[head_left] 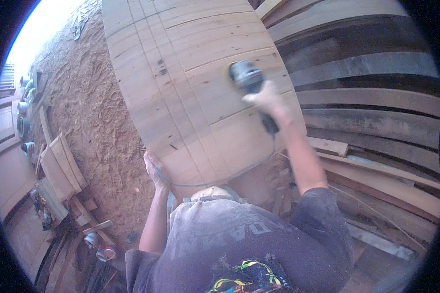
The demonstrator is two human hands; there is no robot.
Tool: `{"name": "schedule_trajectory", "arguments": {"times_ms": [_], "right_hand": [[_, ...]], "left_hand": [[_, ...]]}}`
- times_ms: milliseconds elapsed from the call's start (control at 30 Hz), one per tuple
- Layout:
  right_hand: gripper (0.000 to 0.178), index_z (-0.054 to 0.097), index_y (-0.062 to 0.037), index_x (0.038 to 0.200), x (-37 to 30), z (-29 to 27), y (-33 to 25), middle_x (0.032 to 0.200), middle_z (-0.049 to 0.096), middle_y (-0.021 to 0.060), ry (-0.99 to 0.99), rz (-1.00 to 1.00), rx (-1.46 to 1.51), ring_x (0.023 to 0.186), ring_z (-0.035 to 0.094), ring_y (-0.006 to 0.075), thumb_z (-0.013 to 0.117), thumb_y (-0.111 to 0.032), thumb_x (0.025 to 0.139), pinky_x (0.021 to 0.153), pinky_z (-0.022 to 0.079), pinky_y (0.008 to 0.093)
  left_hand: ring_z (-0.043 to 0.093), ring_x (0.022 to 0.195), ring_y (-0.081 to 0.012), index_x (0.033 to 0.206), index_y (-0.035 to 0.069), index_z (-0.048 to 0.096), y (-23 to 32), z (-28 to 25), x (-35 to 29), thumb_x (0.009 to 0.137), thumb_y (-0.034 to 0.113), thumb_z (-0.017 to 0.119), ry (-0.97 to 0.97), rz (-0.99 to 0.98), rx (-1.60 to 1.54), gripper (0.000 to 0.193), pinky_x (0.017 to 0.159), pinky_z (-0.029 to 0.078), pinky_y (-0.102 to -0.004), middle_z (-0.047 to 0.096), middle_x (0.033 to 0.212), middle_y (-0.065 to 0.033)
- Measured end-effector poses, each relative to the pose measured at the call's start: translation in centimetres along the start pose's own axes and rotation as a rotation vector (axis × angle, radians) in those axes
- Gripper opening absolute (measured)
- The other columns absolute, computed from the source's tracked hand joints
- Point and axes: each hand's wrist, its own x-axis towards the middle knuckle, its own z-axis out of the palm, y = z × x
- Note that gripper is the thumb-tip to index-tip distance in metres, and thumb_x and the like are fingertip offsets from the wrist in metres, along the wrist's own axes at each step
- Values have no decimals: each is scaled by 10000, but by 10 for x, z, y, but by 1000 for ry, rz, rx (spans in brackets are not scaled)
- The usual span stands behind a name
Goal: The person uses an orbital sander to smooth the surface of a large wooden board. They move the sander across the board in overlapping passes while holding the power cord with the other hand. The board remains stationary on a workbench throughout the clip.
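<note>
My right hand (pixel 271 102) is clamped on the sander (pixel 249 80), pressed to the big plank panel (pixel 181 73) before me, which looks heavy, stiff and rough, so my left hand (pixel 154 168) grips its near edge, with the cord (pixel 220 178), stacked boards (pixel 371 102) and sawdust floor (pixel 90 112) crowding round.
</note>
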Motion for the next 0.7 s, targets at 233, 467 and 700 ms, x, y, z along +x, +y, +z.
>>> {"name": "schedule_trajectory", "arguments": {"times_ms": [233,467,700], "right_hand": [[578,626,4,1281,-92,107,-91,1119,792,336,-273,-170,-277,1119,768,528,837,-265,816,1000,627,580],[540,767,49,1181,-61,-27,39,1108,826,271,97,81,-128,1076,822,381,897,-230,737,947,644,470],[448,807,7,1069,-38,-45,80,986,820,139,190,196,55,890,793,247,923,-270,736,847,628,425]], "left_hand": [[599,1042,-226,1212,-10,639,-11,-3,-23,1259,449,379,-46,-78,-73,529,971,504,-412,656,1093,-107],[605,1011,-245,1184,-17,638,3,-1,-38,1252,471,361,24,-46,-90,565,957,507,-415,652,1057,-134],[615,1032,-263,1203,-23,650,-23,3,-24,1251,462,358,4,25,-110,569,961,506,-426,661,1076,-144]]}}
